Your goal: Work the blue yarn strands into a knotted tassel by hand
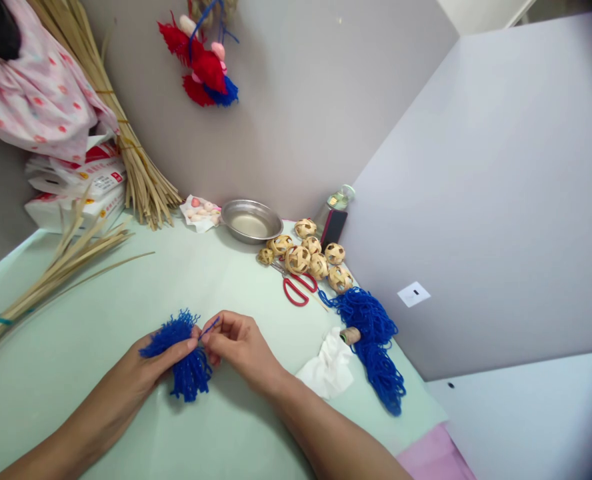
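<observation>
Low over the table, my left hand (pixel 163 357) is closed round the middle of a blue yarn tassel (pixel 191 379), whose cut ends fan out above and below the thumb. Thumb and fingers of my right hand (pixel 233 343) pinch a short blue yarn strand (pixel 210 326) at the tassel's right side. Both hands nearly touch there. Part of the tassel is hidden behind the left thumb. To the right lie a crumpled white tissue (pixel 327 367), a thread spool (pixel 350 335) and a heap of blue yarn (pixel 371 333).
Red-handled scissors (pixel 296 292) lie beside several woven balls (pixel 297 259). Behind them stand a metal bowl (pixel 252 221), a phone (pixel 334 228) and a bottle (pixel 333 203). Plant strips (pixel 51 280) lie at left; a bundle (pixel 141 173) leans on the wall. Tassels (pixel 206 70) hang above.
</observation>
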Demonstrator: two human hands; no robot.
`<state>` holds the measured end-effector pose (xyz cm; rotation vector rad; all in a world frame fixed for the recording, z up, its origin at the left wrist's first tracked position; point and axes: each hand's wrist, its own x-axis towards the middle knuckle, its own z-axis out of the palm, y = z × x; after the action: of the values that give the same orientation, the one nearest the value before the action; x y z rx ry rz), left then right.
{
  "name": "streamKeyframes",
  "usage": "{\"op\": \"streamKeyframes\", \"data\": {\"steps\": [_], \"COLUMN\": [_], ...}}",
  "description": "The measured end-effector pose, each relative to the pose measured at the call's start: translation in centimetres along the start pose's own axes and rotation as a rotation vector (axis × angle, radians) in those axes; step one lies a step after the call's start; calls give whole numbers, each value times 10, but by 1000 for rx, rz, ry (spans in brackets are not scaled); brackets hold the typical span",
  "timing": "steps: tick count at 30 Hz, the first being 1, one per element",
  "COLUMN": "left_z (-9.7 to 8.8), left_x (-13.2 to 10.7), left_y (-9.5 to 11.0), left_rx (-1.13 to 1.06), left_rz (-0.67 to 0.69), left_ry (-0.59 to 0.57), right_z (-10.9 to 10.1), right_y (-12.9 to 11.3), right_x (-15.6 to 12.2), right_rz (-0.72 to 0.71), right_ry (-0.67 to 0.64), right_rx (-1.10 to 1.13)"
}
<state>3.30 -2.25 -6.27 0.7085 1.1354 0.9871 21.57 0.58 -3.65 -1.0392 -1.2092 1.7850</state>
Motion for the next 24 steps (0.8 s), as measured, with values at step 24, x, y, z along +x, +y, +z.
{"op": "streamKeyframes", "data": {"steps": [24], "left_z": [-4], "left_x": [-1], "left_y": [-3], "left_rx": [47], "left_rz": [28], "left_ry": [26], "right_z": [2], "right_y": [1], "right_x": [-1], "right_rz": [37], "right_ry": [18], "right_rx": [-66]}}
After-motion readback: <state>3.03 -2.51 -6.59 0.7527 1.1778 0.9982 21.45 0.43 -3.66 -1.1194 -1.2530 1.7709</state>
